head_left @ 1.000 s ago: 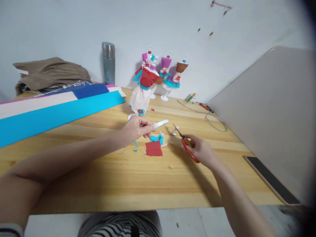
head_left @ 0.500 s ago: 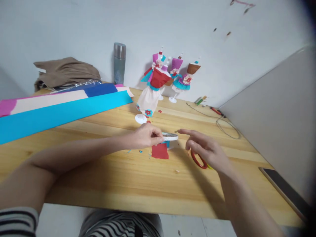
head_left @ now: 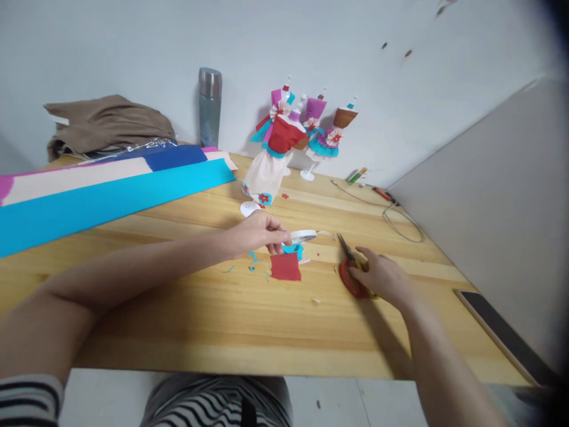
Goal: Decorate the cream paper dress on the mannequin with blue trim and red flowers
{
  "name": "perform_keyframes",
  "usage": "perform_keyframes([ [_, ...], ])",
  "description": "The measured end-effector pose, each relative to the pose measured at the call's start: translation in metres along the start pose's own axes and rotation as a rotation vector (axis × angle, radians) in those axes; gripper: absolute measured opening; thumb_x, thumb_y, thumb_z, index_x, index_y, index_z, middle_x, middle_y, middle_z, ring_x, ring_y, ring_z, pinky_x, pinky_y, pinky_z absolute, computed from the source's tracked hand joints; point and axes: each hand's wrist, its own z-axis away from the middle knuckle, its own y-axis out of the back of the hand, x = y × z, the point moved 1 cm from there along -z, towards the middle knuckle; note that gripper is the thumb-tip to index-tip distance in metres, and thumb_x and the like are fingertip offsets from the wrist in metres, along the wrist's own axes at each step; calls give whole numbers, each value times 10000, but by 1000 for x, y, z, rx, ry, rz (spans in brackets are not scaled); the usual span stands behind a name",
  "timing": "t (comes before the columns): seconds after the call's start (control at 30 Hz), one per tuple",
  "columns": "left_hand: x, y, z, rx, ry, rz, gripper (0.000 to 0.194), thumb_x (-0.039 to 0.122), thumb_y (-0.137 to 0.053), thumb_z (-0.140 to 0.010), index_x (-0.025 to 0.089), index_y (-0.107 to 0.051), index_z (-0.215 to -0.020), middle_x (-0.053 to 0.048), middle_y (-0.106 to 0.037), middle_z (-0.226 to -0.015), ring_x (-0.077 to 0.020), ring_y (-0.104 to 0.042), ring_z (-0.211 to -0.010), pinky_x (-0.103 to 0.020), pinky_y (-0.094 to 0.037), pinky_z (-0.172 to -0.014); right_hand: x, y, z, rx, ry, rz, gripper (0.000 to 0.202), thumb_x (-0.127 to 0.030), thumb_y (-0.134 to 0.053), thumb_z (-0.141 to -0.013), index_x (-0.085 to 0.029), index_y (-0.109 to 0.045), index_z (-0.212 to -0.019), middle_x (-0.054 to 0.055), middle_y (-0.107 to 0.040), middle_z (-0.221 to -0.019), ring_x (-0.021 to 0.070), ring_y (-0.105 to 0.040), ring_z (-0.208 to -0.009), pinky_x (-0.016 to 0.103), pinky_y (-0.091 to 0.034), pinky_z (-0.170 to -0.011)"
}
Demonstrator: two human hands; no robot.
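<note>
Your left hand (head_left: 263, 231) pinches a white tape roll (head_left: 306, 233) narrowly between thumb and fingers, above the far edge of the red square (head_left: 285, 268); that forearm reaches rightward. Right of it, your right hand (head_left: 384, 276) bends over the scissors (head_left: 345, 277), fingers at the handles; whether they grip, you cannot tell.

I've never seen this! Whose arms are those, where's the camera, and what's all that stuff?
No robot here, just a person at work. One camera on the head takes every picture, looking forward and down. The bare left hand holds a thin white ring-shaped roll. The bare right hand touches metal scissors with red-and-yellow handles; how firmly, I can't tell. On the pale wooden table lie a flat red square and a long bright-blue sheet; behind are small white dress stands in colourful outfits.
</note>
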Motion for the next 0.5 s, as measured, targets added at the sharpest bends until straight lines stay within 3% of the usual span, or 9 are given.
perform_keyframes([
  [0.17, -1, -1, 1, 36, 27, 12, 152, 154, -644, -848, 107, -704, -717, -23, -657, -588, -81, -608, -560, -188, -490, -583, -12, -1, 9, 37, -54, 39, 493, -447, -440, -944, -98, -630, -1235, 255, -696, -1064, 357, -717, -901, 425, -510, -759],
  [0.27, -3, -2, 1, 36, 43, 22, 151, 164, -654, -850, 108, -708, -721, -22, -653, -582, -84, -612, -562, -192, -493, -587, -6, -10, 7, 18, 12, -51, 420, -345, -420, -947, -102, -628, -1219, 229, -733, -978, 342, -714, -887, 417, -509, -754],
  [0.4, -5, -1, 0, 45, 29, 42, 159, 181, -672, -843, 115, -702, -700, -17, -649, -573, -81, -609, -553, -187, -488, -578, 9, -10, 7, 56, 12, -330, 514, -377, -458, -889, -81, -586, -1290, 159, -713, -778, 316, -675, -702, 428, -513, -663],
  [0.5, -6, 0, 0, 61, 19, 60, 163, 190, -676, -842, 114, -700, -700, -18, -652, -577, -82, -614, -560, -184, -478, -573, 13, 3, 23, 122, 97, -695, 486, -488, -425, -916, -179, -589, -1254, 113, -654, -710, 280, -607, -589, 418, -492, -559],
])
